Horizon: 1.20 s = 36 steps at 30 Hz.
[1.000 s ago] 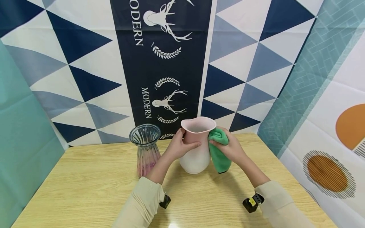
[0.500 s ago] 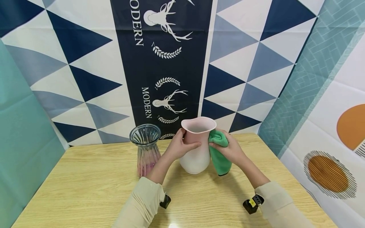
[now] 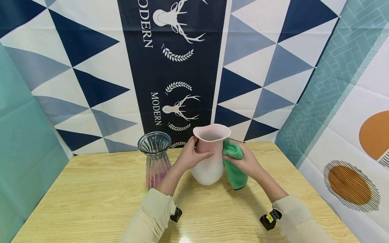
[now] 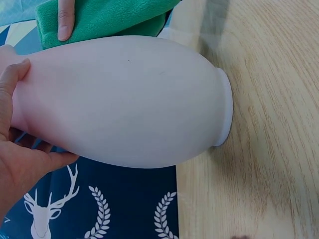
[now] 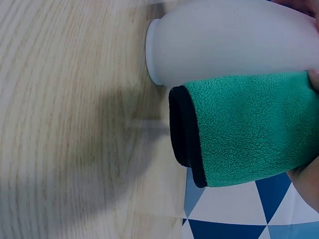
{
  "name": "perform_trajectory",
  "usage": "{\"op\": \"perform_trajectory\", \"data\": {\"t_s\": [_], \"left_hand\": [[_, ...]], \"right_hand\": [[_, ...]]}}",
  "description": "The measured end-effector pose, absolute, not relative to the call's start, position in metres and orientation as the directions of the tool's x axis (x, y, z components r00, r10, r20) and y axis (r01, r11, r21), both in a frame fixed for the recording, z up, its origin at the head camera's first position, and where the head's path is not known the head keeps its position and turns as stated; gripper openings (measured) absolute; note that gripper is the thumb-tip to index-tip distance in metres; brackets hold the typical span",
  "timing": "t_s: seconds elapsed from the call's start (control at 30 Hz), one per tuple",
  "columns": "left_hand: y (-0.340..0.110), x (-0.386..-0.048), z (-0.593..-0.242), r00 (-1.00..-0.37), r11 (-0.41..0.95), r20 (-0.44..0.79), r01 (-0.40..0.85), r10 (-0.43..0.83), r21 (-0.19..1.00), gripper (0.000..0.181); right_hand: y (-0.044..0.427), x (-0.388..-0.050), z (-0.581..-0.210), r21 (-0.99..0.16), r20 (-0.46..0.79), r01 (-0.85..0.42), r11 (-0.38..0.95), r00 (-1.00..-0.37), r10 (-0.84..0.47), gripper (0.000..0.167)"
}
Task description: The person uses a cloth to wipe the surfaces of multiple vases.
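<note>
A vase (image 3: 208,170), pink at the flared rim and fading to white below, stands upright on the table. My left hand (image 3: 189,157) grips it just under the rim, with the thumb across its front. In the left wrist view, the fingers (image 4: 60,158) and thumb of that hand wrap its pink neck. On the vase's right side, my right hand (image 3: 247,162) holds a folded green cloth (image 3: 235,172) against the wall. The cloth's dark-edged end (image 5: 187,134) hangs down beside the vase, above the tabletop, in the right wrist view. Some right-hand fingers are hidden behind the cloth.
A ribbed glass vase (image 3: 155,158), bluish on top and pink at the bottom, stands left of my left forearm, which partly covers it. Behind the wooden table (image 3: 91,189) hangs a patterned backdrop (image 3: 176,74), close to the pink and white vase.
My right hand and the green cloth have slid slightly down along the vase's side, and the cloth's lower end has swung a little right. The vase and left hand look unmoved.
</note>
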<state>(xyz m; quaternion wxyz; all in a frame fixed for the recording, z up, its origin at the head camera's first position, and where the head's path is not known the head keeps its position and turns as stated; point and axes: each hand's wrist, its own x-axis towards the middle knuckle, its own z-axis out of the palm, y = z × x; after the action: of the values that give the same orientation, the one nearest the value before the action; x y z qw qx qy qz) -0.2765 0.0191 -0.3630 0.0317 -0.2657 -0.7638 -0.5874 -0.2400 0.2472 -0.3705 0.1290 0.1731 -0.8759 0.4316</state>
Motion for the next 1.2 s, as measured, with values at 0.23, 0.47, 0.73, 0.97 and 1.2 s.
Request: {"op": "perform_trajectory", "data": {"t_s": [0.23,0.47,0.73,0.97,1.2], "left_hand": [[0.019,-0.277,-0.363,-0.854,0.164,0.366,0.448,0.370,0.879,0.069],[0.019,-0.278,-0.363,-0.852,0.155,0.363,0.445,0.377,0.882,0.069],[0.016,-0.265,-0.348,-0.858,0.147,0.331,0.414,0.392,0.899,0.068],[0.013,-0.251,-0.334,-0.857,0.149,0.327,0.412,0.397,0.899,0.066],[0.014,-0.250,-0.334,-0.863,0.152,0.315,0.400,0.396,0.904,0.066]], "right_hand": [[0.250,-0.240,-0.380,-0.717,0.352,-0.398,0.573,-0.916,-0.195,0.061],[0.252,-0.239,-0.386,-0.738,0.321,-0.379,0.559,-0.925,-0.204,0.061],[0.254,-0.237,-0.395,-0.748,0.296,-0.357,0.559,-0.934,-0.200,0.063],[0.257,-0.236,-0.407,-0.758,0.274,-0.335,0.559,-0.942,-0.194,0.063],[0.261,-0.237,-0.415,-0.755,0.248,-0.318,0.574,-0.948,-0.200,0.065]]}}
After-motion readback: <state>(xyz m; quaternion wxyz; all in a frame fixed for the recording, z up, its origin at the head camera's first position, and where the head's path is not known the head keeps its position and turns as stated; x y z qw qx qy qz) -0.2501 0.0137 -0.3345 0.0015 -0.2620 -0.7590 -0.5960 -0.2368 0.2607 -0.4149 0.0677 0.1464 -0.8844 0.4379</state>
